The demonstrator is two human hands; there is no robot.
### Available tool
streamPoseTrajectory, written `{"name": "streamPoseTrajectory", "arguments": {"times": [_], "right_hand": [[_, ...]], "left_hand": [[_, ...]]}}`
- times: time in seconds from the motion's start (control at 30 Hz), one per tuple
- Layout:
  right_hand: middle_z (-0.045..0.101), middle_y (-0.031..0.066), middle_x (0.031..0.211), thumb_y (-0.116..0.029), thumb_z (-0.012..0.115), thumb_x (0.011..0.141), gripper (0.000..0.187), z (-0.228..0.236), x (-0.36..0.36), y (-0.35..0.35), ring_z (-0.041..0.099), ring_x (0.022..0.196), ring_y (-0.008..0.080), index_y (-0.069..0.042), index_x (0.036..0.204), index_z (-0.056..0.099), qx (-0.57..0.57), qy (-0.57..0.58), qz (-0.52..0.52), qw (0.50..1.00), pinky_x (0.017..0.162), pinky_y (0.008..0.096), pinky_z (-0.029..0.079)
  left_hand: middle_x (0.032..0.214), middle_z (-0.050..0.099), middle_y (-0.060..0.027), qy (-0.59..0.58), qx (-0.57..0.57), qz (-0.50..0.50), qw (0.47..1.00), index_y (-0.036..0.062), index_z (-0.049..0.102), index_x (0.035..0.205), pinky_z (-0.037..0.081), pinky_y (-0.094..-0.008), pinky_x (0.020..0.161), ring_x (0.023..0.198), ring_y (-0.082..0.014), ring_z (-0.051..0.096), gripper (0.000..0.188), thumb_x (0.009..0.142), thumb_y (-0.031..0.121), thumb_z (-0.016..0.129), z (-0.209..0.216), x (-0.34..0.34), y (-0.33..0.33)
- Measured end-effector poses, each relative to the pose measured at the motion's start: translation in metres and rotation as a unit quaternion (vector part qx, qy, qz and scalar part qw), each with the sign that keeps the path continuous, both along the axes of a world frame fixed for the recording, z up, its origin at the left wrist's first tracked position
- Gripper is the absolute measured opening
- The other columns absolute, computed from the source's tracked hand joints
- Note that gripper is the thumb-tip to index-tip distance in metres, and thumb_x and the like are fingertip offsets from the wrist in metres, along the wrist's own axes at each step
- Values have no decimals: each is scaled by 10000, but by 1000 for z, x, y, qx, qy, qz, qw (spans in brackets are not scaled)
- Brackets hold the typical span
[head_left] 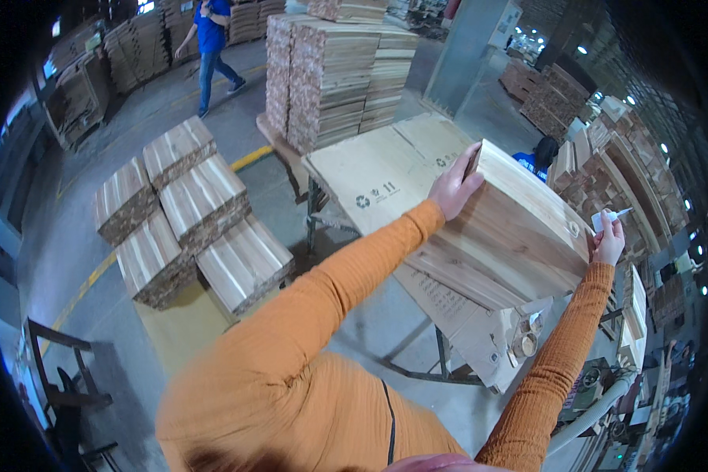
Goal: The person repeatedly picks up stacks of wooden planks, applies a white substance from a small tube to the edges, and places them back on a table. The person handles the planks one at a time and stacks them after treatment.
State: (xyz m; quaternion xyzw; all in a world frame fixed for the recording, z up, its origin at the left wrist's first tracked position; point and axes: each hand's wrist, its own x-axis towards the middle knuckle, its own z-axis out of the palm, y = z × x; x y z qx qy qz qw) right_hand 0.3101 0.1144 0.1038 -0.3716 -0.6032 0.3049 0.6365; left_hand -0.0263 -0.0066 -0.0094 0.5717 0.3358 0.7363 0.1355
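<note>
A stack of wooden boards lies on the cardboard-covered table in front of me. My left hand is wrapped round the left end of the uppermost board, thumb on the near side. At the other end, my right hand pinches a small white bottle with a thin pointed nozzle aimed right. That hand's lower edge is close against the board's right end; whether it also grips the wood I cannot tell. A pale curl or ring shows on the wood near it.
Small round containers sit on the table's near right corner, on the cardboard. To the left, several board stacks rest on a low base. A tall wood pile stands behind. One person walks at the back; another is beyond the table.
</note>
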Motion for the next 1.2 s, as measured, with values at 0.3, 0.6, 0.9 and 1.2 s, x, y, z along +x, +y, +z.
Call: {"name": "streamPoseTrajectory", "arguments": {"times": [0.3,0.6,0.9,1.2], "right_hand": [[537,-19,647,-195,662,803,195,2,-13,-7,371,436,17,-37,907,616,23,-6,2,1000,378,165,249],[545,-16,654,-173,660,804,149,-1,-22,-4,389,443,16,-65,898,616,36,28,47,998,377,165,259],[551,-15,685,-218,657,810,207,-10,4,-3,367,453,13,-51,926,615,19,14,6,1000,389,162,254],[524,-37,668,-237,666,800,220,-9,-3,11,361,460,9,-64,931,625,23,9,6,1000,401,155,258]], "left_hand": [[1210,508,-171,24,-192,16,981,20,428,1259,356,-327,952,1127,-237,478,533,858,366,489,76,-38,-6],[1105,577,-198,306,-361,120,873,30,629,1020,409,-418,905,1034,-370,537,449,865,380,395,111,-15,37],[1178,572,-73,563,-503,198,625,97,615,1103,429,-506,820,1082,-262,538,302,844,152,469,146,39,6],[941,630,-200,405,-328,236,820,32,664,919,458,-427,834,900,-356,596,362,803,266,413,128,32,-5]]}}
